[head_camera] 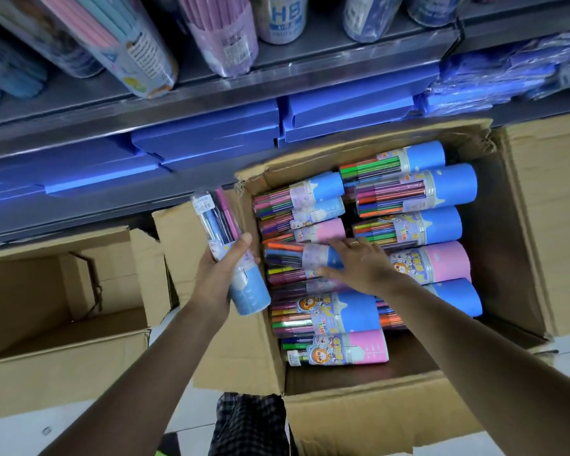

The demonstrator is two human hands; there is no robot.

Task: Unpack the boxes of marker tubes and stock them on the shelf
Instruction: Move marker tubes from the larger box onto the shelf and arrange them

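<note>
A large open cardboard box point(520, 225) on the floor holds several marker tubes lying on their sides, with blue or pink caps. My left hand point(219, 274) grips one blue-capped marker tube point(231, 255) and holds it above the box's left flap. My right hand point(359, 261) reaches into the box with its fingers spread over a blue-capped tube point(297, 258) in the left column, thumb at the tube's lower side. The shelf point(211, 93) runs across the top of the view.
An open cardboard box point(63, 324) with nothing visible inside stands to the left. Blue flat boxes point(211, 136) fill the lower shelf. Pencil tubes point(221, 34) stand on the upper shelf. Checked fabric point(247, 422) shows at the bottom, between my arms.
</note>
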